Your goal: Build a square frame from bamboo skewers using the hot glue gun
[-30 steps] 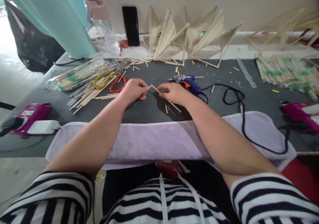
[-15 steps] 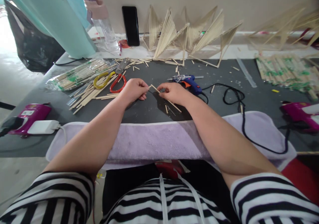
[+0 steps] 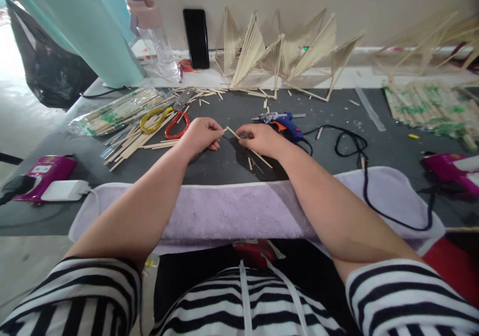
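Over the dark table, my left hand [image 3: 204,135] is closed in a pinch at the end of a thin piece of wood, most of it hidden by the fingers. My right hand [image 3: 259,138] pinches a long, thin wooden stick [image 3: 262,160], which slants down toward me. The far end of that stick meets the piece in my left fingers, forming a small corner between the hands. Just beyond my right hand lies a blue glue gun [image 3: 288,125] with an orange trigger. Scissors [image 3: 157,120] with yellow and red handles rest on loose sticks [image 3: 129,149] left of my left hand.
Fan-shaped stick structures [image 3: 258,52] stand along the wall beside a black phone [image 3: 196,39] and a bottle [image 3: 157,42]. Bagged sticks [image 3: 426,109] lie at right. A black cord [image 3: 381,215] crosses the lilac towel [image 3: 228,209]. Purple power strips [image 3: 50,171] sit at both sides.
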A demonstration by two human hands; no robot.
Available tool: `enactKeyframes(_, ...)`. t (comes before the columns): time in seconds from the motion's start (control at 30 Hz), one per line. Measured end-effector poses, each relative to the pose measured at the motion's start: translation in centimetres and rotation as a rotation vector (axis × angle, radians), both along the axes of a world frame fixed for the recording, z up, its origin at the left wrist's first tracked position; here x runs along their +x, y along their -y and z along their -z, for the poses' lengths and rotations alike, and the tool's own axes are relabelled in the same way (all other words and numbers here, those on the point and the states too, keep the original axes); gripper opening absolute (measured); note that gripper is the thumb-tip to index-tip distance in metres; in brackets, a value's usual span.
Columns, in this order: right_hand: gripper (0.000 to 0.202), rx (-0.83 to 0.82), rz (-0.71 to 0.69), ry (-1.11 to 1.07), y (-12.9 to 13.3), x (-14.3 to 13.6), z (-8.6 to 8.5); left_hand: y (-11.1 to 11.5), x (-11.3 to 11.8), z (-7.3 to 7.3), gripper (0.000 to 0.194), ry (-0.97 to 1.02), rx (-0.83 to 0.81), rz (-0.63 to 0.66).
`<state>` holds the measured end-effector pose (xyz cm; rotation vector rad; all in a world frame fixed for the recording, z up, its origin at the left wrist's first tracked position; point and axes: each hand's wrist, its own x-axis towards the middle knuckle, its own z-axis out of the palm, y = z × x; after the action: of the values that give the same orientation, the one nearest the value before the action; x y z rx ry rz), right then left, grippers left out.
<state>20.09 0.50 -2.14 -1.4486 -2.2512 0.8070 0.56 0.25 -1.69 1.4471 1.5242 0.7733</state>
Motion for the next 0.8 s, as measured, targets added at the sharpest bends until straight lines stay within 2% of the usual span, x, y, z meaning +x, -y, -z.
enactKeyframes(0.33, 0.026, -0.004, 0.008, 0.01, -0.02, -0.03, 0.03, 0.11, 0.1, -0.22, 0.007, -0.006, -0.015, -0.015)
enactKeyframes(0.6, 0.025, 0.018, 0.001, -0.007, -0.02, 0.06, 0.2, -0.17, -0.13, 0.21, 0.009, 0.0, -0.007, -0.009)
enactKeyframes(0.8, 0.026, 0.01, 0.002, 0.005, -0.09, 0.04, 0.2, 0.08, 0.15, -0.26, 0.009, -0.016, -0.016, -0.021)
